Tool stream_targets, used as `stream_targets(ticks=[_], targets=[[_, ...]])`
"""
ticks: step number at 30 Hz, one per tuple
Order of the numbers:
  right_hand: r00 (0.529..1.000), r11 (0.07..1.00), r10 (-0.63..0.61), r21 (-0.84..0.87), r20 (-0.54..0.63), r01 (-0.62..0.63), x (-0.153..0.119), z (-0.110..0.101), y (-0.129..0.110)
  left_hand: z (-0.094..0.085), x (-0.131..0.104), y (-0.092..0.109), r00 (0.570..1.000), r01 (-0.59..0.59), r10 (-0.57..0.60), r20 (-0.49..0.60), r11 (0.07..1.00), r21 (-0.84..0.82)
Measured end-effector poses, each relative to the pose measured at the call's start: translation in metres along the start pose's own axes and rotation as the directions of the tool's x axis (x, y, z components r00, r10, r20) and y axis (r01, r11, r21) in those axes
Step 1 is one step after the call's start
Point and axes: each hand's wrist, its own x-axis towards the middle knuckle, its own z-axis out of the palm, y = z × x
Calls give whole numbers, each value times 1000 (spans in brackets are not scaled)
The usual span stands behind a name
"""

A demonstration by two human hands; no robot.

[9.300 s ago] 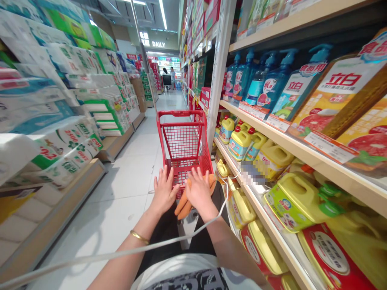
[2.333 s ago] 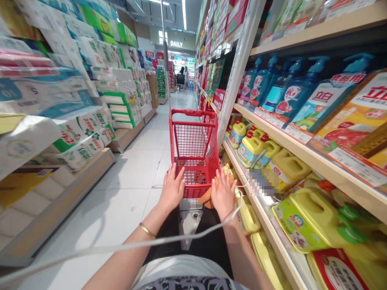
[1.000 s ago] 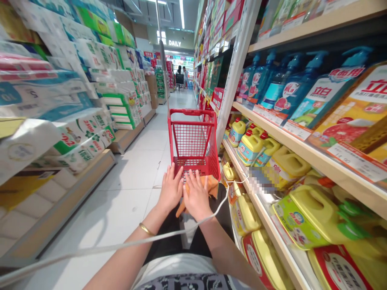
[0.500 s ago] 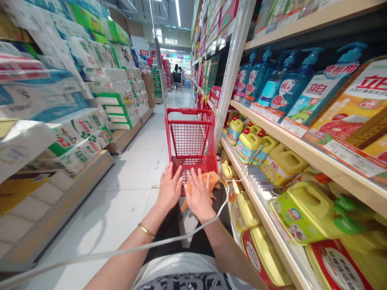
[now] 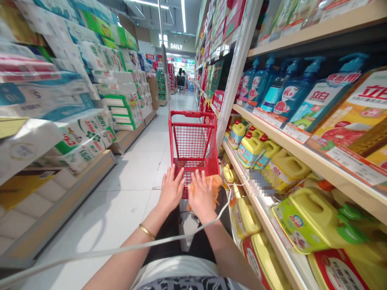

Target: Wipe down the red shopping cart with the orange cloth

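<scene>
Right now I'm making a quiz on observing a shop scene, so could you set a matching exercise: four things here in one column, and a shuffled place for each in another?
Things:
1. Orange cloth
2. Gold bangle
3. Red cart
4. Blue pump bottles

Places:
A. On the shelf at the right
B. Around the wrist of the left hand
C. Partly covered by the right hand
D. In the aisle, beyond the person's legs

Pairs: 1-C, 2-B, 3-D, 4-A

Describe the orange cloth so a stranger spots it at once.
Find the red shopping cart straight ahead, then the right hand at its near end. The orange cloth shows beneath that hand, soft and crumpled, unlike the rigid red cart beside it.
</scene>
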Motion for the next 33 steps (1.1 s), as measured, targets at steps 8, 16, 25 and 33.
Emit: stream_targets(ticks=[8,16,25,33], targets=[[991,991,131,-38,-15,-132,3,-17,40,0,1,-1,1000,-20,20,2,1000,1],[999,998,42,-38,-2,-42,-1,-2,6,1,0,0,1000,1,-1,-11,1000,-11],[982,980,187,-63,-41,-189,1,-23,45,-1,0,1,1000,-8,8,10,999,-33],[997,996,69,-49,20,-68,0,-3,7,-3,0,2,1000,6,-6,21,1000,-23]])
